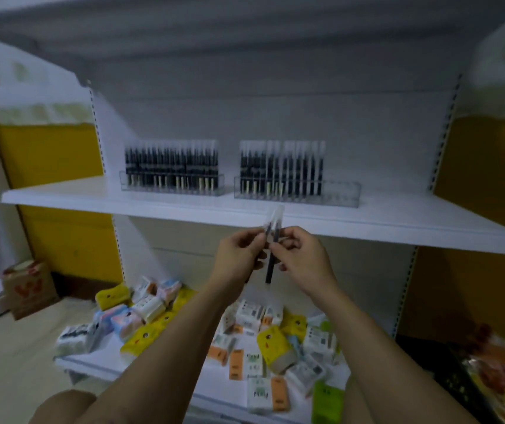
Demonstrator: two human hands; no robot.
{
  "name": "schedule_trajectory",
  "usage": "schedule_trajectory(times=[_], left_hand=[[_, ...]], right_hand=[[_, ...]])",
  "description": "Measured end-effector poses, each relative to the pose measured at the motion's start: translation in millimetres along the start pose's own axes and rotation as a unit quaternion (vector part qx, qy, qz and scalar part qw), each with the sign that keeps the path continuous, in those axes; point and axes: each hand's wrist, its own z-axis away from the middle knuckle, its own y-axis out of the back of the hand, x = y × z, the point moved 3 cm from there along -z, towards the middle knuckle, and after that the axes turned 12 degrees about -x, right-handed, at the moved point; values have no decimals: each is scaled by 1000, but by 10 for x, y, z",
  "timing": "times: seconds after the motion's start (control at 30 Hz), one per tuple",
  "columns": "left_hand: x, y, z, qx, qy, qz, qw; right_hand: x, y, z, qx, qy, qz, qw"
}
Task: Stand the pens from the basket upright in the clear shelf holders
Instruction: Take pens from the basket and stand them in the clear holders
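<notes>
1. Your left hand (239, 255) and right hand (304, 260) both pinch the pens (270, 266) btwn them, just below the shelf (428, 228) edge.
2. Pens' long axis is near upright, clear caps up, tilted slightly right.
3. Free slots lie up and right, at the right holder (341, 195) far end, so your right hand is nearer. Left holder (171, 186) looks full.

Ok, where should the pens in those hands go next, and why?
Probably lift the pens, pinched between the left hand and right hand, into the right holder. Its right end shows empty slots, while the left holder looks full.
</notes>
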Motion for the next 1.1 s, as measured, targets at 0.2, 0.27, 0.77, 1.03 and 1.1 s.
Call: schedule_trajectory(times=[0.2,0.27,0.77,1.03,1.1], left_hand=[[371,-290,-437,-35,-54,-39,997],[426,-347,-598,-36,-74,-59,995],[925,-619,-1711,-91,-112,30,989],[1077,-703,-2129,-52,-144,-89,984],[1096,-730,-2193,-65,-141,-124,980]], right_hand=[[-139,513,-211,56,13,29,998],[-157,659,-309,62,21,45,997],[-241,1550,-1251,84,55,68,993],[-283,1672,-1664,122,79,66,987],[-259,1685,-1712,138,86,67,984]])
